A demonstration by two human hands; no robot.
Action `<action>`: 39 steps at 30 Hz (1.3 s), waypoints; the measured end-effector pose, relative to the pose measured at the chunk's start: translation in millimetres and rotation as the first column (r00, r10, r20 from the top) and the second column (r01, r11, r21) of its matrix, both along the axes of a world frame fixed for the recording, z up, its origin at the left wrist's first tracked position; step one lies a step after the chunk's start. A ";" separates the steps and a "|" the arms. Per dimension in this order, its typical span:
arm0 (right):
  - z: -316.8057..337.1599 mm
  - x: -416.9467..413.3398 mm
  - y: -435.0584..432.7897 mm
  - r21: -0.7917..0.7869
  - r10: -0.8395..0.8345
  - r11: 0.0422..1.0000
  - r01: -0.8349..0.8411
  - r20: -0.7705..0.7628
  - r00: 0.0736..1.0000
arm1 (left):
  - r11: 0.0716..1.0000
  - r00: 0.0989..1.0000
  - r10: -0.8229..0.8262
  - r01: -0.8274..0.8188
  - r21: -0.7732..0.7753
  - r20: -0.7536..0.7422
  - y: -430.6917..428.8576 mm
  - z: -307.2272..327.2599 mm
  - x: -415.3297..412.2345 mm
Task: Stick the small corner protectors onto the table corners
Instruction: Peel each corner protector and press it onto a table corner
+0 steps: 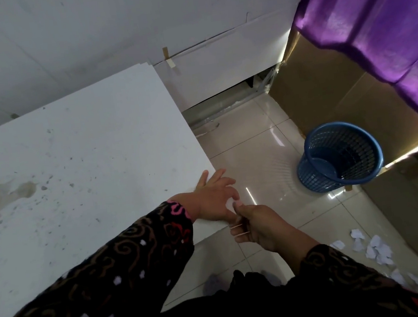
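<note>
**Protector at the near corner, seating it**

Right hand point(257, 227): fingers curled, thumb and forefinger pinching a small pale piece, apparently the protector point(235, 204). It is too small to make out its shape. Two thin pale lines cross the fingers point(239, 230); cannot tell what they are.

Left hand point(213, 197): released, fingers straight and spread, lying flat on the counter point(85, 159) at its near right corner. Its thumb side touches the right hand's fingertips. The corner itself is hidden under both hands, so I cannot tell whether the piece is on it yet.

Judged step: placing the protector.
- Line it up square with both edges before the adhesive touches.
- Keep the left hand flat as a steady guide.
- Press firmly from the top and both sides once it is seated.
- The counter is speckled and stained, so grime could weaken the bond.

Count:
- Hands: two.
- Protector in view: one.
- Counter: one, with its far corner point(152, 67) bare against the wall.
- Blue bin point(338, 156): one, on the tiled floor point(254, 153).
- White paper scraps point(377, 248): a dozen or so, too blurred for an exact tally.
- Purple curtain point(382, 21): one.
</note>
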State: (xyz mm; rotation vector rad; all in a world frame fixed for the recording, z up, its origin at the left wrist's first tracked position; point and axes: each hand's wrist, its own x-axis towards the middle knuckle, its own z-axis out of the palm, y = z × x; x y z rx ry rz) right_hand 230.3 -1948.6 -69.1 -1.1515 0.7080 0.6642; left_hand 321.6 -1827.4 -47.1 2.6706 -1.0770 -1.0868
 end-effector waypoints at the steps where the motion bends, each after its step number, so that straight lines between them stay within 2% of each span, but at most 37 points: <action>1: 0.8 3.2 1.8 -0.024 0.001 1.000 -0.002 -0.011 1.000 | 1.000 1.000 -0.013 0.013 0.002 0.015 1.4 -1.6 -1.2; 5: 2.5 9.7 4.6 -0.053 -0.003 0.999 0.002 -0.014 1.000 | 0.999 0.998 0.004 -0.002 -0.034 0.063 1.1 -5.2 -6.4; 13: -1.1 -4.8 0.8 0.126 -0.032 0.992 0.023 0.071 0.997 | 0.994 0.994 0.034 -0.023 -0.106 0.104 12.6 -6.3 -9.5; 17: -2.8 -6.1 1.8 0.080 -0.032 0.997 0.022 0.119 0.992 | 0.991 0.977 0.118 -0.105 -0.082 0.180 19.3 -9.2 -14.6; 19: -2.6 -5.5 1.6 0.090 -0.058 0.995 0.050 0.085 0.995 | 0.983 0.965 0.183 -0.174 -0.062 0.189 21.7 -11.0 -18.3; 22: -3.2 -4.8 0.4 0.229 -0.145 0.960 0.163 -0.092 0.985 | 0.960 0.942 0.279 -0.281 -0.014 0.188 22.0 -10.6 -22.4; 24: -3.0 -2.5 0.4 0.309 -0.144 0.930 0.201 -0.197 0.970 | 0.946 0.933 0.319 -0.325 0.009 0.165 20.8 -9.2 -23.3; 27: -3.3 2.6 3.6 0.373 -0.131 0.899 0.229 -0.269 0.954 | 0.940 0.933 0.336 -0.340 0.012 0.126 21.0 -8.2 -20.7; 36: -1.2 6.2 6.9 0.315 -0.205 0.907 0.278 -0.246 0.947 | 0.939 0.933 0.338 -0.343 0.023 0.125 18.3 -9.7 -19.7; 39: -2.4 1.4 6.9 0.335 -0.260 0.881 0.335 -0.249 0.933 | 0.942 0.937 0.330 -0.335 0.028 0.112 18.8 -7.9 -19.5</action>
